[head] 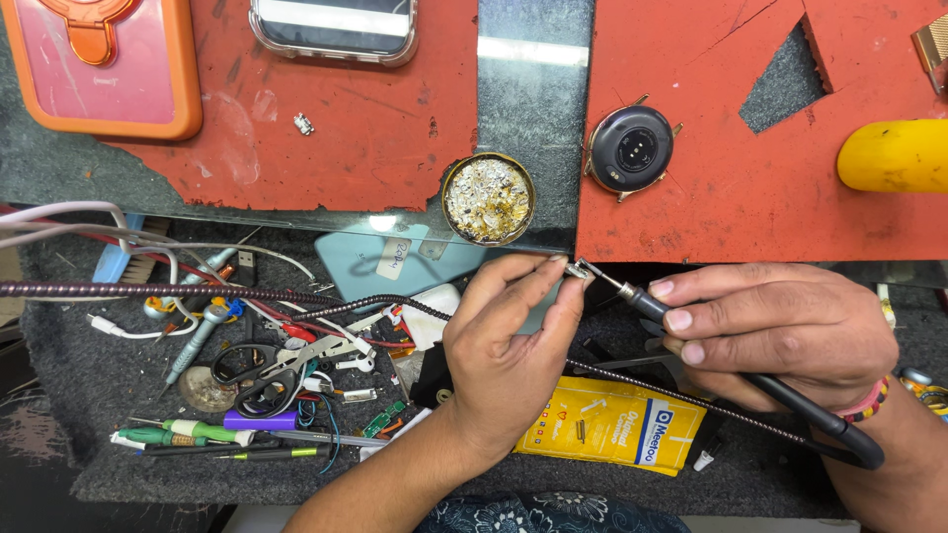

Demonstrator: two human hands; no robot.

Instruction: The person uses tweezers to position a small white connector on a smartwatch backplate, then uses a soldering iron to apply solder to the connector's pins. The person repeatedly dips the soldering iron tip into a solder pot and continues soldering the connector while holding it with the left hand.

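My left hand pinches a tiny metal part between thumb and forefinger, just below the glass edge. My right hand grips a black soldering iron like a pen, and its metal tip touches that small part. The iron's braided cord runs left across the mat under my left wrist. A round black watch body lies back-up on the red mat above the hands. A round tin of brass tip-cleaning wool sits just above my left hand.
Two phones, one in an orange case and one in a clear case, lie at the top left. A yellow handle is at the right. Scissors, screwdrivers, cables and a yellow packet clutter the dark mat below.
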